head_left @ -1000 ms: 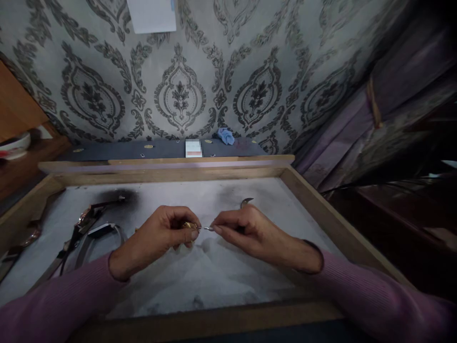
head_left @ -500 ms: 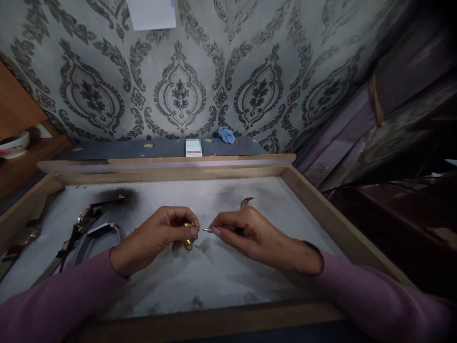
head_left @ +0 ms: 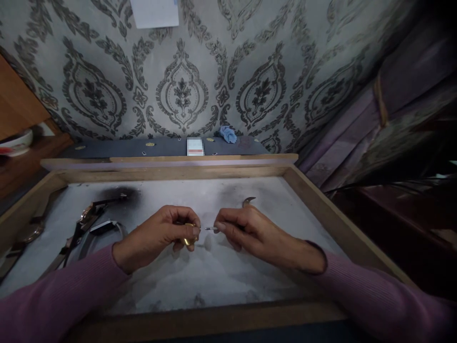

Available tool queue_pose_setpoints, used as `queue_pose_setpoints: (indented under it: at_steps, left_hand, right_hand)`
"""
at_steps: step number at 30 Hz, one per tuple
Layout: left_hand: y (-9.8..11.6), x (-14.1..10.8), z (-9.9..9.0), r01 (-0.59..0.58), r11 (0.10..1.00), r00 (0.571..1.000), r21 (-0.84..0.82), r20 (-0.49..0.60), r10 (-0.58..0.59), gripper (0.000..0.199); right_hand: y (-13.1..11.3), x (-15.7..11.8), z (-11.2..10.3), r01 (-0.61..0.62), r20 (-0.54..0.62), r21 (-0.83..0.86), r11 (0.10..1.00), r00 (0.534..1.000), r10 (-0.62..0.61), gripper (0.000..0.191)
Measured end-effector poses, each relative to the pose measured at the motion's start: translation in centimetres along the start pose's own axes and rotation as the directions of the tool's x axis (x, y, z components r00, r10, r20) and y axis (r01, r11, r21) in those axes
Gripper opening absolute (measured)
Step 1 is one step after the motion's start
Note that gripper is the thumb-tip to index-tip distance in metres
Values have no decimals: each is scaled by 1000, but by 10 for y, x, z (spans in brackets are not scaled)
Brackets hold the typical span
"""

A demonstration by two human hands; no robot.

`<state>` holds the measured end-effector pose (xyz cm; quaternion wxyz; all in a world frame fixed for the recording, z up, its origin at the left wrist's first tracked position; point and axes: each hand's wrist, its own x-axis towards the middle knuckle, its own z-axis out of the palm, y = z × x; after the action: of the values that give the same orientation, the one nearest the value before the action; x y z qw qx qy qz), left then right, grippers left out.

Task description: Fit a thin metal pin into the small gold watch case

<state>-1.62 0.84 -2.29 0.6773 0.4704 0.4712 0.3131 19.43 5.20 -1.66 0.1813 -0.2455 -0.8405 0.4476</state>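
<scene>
My left hand [head_left: 166, 233] is closed on a small gold-coloured metal piece [head_left: 190, 234], perhaps a watch case, above the white tray floor. Facing it, my right hand [head_left: 250, 232] pinches a thin silver tool [head_left: 210, 228] whose tip points left at the gold piece, with a small gap between them. A curved blade [head_left: 249, 201] shows just behind my right hand; whether that hand holds it is hidden.
A wooden-rimmed tray [head_left: 310, 200] surrounds the hands. Several watches with straps, one with a dark face [head_left: 103, 227], lie at its left. Behind the tray are a small box [head_left: 195, 146] and a crumpled blue cloth [head_left: 227, 134].
My right hand has drawn slightly right with the silver tool, widening the gap to the gold piece. My left hand keeps its hold, and the view has shifted a little.
</scene>
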Motion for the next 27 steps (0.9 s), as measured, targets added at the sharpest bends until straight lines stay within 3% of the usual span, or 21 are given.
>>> queue_pose_setpoints:
  at_steps: [9,15,19,23,27]
  left_hand:
    - [0,0,-2,20,999,1000,-45,11,-19,14]
    - [0,0,-2,18,998,1000,-61,10,-17,17]
    - [1,-1,-1,24,997,1000,-71,17,-23,16]
    - [2,-1,-1,20,997,1000,-74,10,-19,16]
    - [2,-1,-1,-1,996,1000,-94,-15,-1,14]
  right_hand:
    - [0,-1,-1,-63,-21,42,997,998,64,40]
    - [5,2,-1,-138,-39,373,917,986,165,35]
    - [4,6,-1,-145,-113,513,846,966,234,32]
    - [5,10,-4,-144,-155,714,686,922,354,29]
    - [10,14,-3,-111,-78,921,374,887,454,34]
